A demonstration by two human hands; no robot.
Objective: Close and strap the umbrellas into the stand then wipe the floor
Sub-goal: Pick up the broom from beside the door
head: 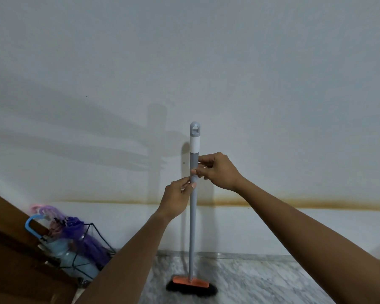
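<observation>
At the lower left of the frame, beside a brown wooden panel, the umbrellas stand closed and bunched in the black wire stand, crook handles up. That corner is blurred, so I cannot tell whether their straps are fastened.

Toward the centre, the left hand pinches the grey handle of a floor brush between thumb and fingertips. The handle stands nearly upright close to the pale wall. Its brush head, an orange bar over dark bristles, rests on the marbled floor at the bottom centre.

Just right of the handle and slightly higher, the right hand curls its fingers onto the same shaft, below the white collar near the top. The two hands sit close together, one stacked above the other.

This looks like the floor-cleaning part of the task, just being taken up. Fingertip holds suit steadying the brush, not working it. For good strokes the hands would do better wrapped fully round the shaft and spread apart, one high and one lower. The handle should be tilted so the head lies flat, and the strokes kept clear of the stand well off to the left.
</observation>
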